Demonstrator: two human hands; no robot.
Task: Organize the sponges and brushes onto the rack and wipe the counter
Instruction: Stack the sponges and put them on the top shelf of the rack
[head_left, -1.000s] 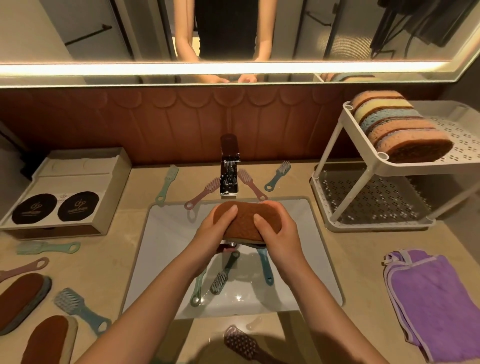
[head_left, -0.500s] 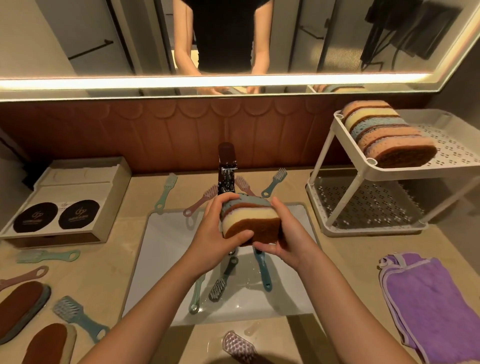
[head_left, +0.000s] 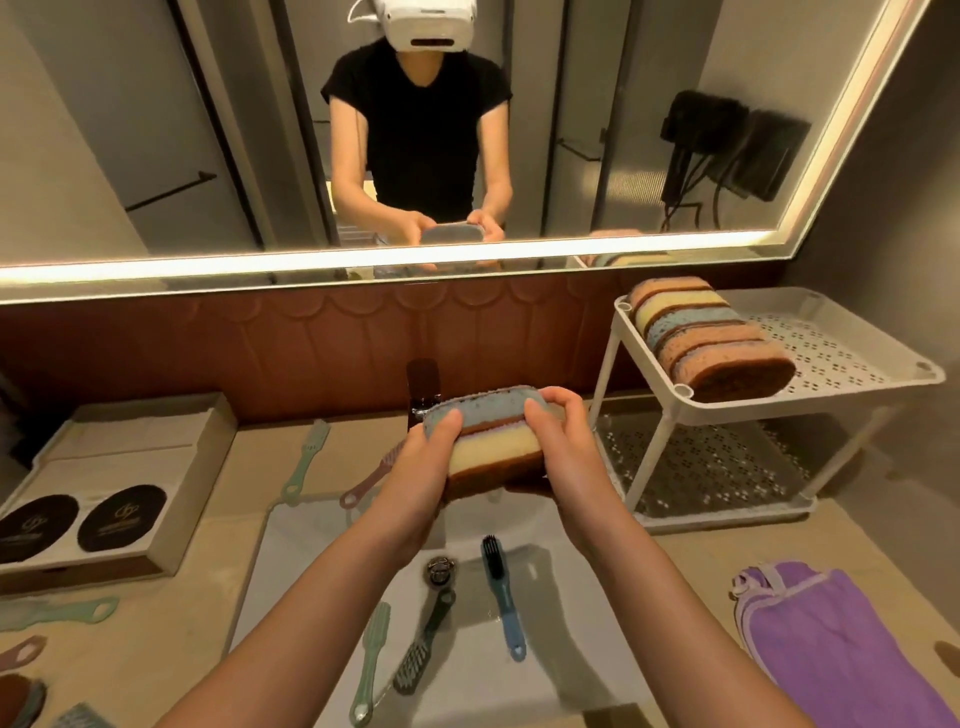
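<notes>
Above the sink (head_left: 291, 561), both hands' fingers (head_left: 447, 423) clamp stacked sponges (head_left: 493, 441) — rack (head_left: 779, 395) near, right.

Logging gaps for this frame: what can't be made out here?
- Faucet, head view: mostly hidden behind the held sponges.
- Held sponges: exact count unclear, ends covered by left hand and right hand.
- Items at the counter's left edge: cut off by the frame.
- Purple cloth: cut by the right edge.

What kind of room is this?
Most likely a bathroom. There is a sink with a faucet set in a counter, and a big lit mirror on the wall above it.
</notes>
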